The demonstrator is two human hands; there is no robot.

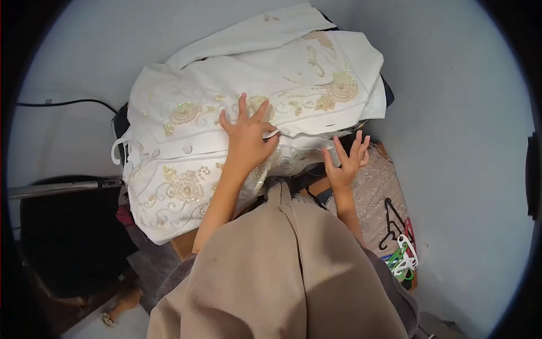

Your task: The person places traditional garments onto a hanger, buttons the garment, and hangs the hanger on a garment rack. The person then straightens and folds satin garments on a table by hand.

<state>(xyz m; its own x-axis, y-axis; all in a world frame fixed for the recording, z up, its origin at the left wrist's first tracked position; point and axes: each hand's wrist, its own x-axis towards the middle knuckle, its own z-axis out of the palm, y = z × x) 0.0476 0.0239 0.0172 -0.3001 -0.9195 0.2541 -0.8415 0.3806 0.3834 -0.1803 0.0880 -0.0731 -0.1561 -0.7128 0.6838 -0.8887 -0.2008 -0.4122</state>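
Note:
A white long-sleeved garment (226, 73) with buttons, beads and pale gold and pink flower embroidery is spread out in front of me. My left hand (247, 134) rests on its middle. The thumb and forefinger pinch the garment's front edge by a button, while the other fingers are spread over the cloth. Below that edge the cloth sags toward my body. My right hand (345, 164) is at the lower right side of the garment, fingers apart and bent upward, with nothing visible in it. Whether its fingertips touch the cloth is hard to tell.
A beige patterned cloth surface (375, 192) lies at the right, with a black hanger (389, 223) and white and green hangers (403, 257) on it. A metal rail (68, 188) and black cloth (68, 237) are at the left. Pale walls (451, 141) close in behind and on the right.

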